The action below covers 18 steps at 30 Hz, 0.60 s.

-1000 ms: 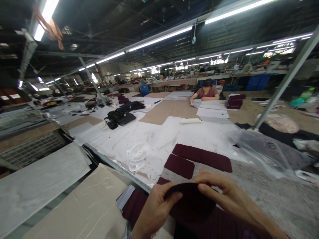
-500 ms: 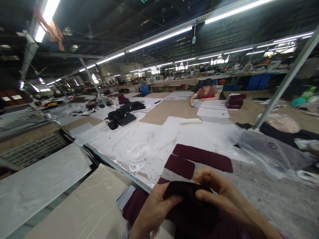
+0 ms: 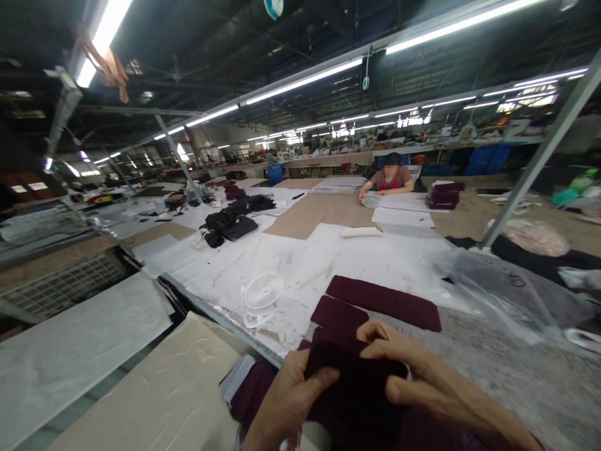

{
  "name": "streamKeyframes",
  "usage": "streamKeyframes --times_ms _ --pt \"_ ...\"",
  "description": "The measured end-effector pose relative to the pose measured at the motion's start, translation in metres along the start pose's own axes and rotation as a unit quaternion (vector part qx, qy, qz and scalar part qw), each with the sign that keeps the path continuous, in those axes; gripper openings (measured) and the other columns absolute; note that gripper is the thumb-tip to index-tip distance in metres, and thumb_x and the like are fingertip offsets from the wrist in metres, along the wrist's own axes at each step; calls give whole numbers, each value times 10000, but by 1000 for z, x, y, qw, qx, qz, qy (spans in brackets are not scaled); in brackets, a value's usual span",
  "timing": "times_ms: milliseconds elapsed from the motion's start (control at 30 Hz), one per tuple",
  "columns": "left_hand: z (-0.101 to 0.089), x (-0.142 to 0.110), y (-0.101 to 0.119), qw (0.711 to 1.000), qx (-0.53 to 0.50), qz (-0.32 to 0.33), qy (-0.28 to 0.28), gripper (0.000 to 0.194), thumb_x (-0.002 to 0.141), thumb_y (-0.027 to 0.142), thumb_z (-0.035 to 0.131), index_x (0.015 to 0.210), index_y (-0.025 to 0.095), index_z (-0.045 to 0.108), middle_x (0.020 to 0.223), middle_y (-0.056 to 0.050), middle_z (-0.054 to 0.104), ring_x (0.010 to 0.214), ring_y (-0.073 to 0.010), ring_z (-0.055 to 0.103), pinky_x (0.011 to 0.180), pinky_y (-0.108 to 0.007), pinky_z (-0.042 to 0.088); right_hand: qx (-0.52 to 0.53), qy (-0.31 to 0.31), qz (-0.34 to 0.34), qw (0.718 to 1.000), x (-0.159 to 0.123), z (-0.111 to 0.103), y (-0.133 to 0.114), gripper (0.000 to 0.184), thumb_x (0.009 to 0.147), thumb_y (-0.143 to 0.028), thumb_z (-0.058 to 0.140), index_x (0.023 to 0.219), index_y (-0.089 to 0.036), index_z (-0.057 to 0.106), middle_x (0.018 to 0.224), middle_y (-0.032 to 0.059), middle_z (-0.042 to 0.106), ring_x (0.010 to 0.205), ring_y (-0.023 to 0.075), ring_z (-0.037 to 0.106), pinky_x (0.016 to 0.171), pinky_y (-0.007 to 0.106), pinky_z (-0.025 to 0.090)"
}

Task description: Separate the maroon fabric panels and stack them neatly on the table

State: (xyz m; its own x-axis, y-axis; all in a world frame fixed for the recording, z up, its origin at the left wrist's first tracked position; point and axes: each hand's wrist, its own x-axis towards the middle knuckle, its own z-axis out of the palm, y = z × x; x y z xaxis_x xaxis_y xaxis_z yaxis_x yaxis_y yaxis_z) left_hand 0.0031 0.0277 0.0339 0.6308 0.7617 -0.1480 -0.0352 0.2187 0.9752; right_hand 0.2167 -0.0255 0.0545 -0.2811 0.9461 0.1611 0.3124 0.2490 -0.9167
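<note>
A dark maroon fabric piece (image 3: 354, 401), nearly black in shadow, hangs between my hands at the bottom of the view. My left hand (image 3: 300, 385) pinches its left edge, thumb lying on the near face. On the other side, my right hand (image 3: 408, 366) has its bent fingers at the top edge and its thumb lower on the right side, gripping the cloth. Just beyond lie a long maroon stack of cut panels (image 3: 385, 302) and a shorter maroon stack (image 3: 339, 315). More folded maroon fabric (image 3: 251, 394) sits left of my left wrist.
A white fan (image 3: 261, 294) stands near the table's edge. Clear plastic sheeting (image 3: 502, 291) lies to the right by a metal post (image 3: 535, 156). Black garments (image 3: 228, 224) are heaped farther back. Across the table, a person (image 3: 389, 178) handles pale sheets.
My right thumb has moved down and right over the fabric, and the right fingers have shifted slightly left along its top edge. My left hand keeps its pinch. The view has tilted slightly upward.
</note>
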Motion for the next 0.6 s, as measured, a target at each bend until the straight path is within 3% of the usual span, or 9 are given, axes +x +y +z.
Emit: streamKeyframes --times_ms 100,167,367,500,600 --pt "0 3 -5 997 -56 9 58 283 740 349 688 946 159 732 736 -39 723 678 -168 612 631 -251 456 0 49 -6 999 -2 2 7 398 669 -511 728 1008 -302 706 1327 74 488 1233 311 426 999 437 387" --pt "2 5 -7 992 -96 15 84 310 734 365 694 955 149 725 765 -57 735 716 -194 640 666 -278 485 -3 82 10 997 -3 6 14 423 685 -471 734 1071 -304 689 1352 80 475 1263 312 406 1033 452 360" --pt "14 15 -10 972 -153 49 170 332 710 351 723 968 143 711 872 -78 752 836 -247 676 782 -341 519 4 156 26 987 -3 23 25 223 812 -354 640 1019 -318 715 1182 50 604 1100 259 549 937 363 450" --pt "19 17 -15 963 -171 43 203 406 659 365 760 995 145 698 871 -79 756 923 -296 670 832 -399 534 3 178 35 983 -3 32 23 216 839 -363 600 1000 -287 723 1082 60 636 1040 247 579 936 363 440" --pt "12 15 -25 950 -133 20 281 470 588 440 788 953 155 711 802 -69 758 957 -335 661 850 -440 539 56 165 47 984 -9 36 15 250 817 -437 607 904 -249 746 980 42 658 919 220 620 871 331 476"
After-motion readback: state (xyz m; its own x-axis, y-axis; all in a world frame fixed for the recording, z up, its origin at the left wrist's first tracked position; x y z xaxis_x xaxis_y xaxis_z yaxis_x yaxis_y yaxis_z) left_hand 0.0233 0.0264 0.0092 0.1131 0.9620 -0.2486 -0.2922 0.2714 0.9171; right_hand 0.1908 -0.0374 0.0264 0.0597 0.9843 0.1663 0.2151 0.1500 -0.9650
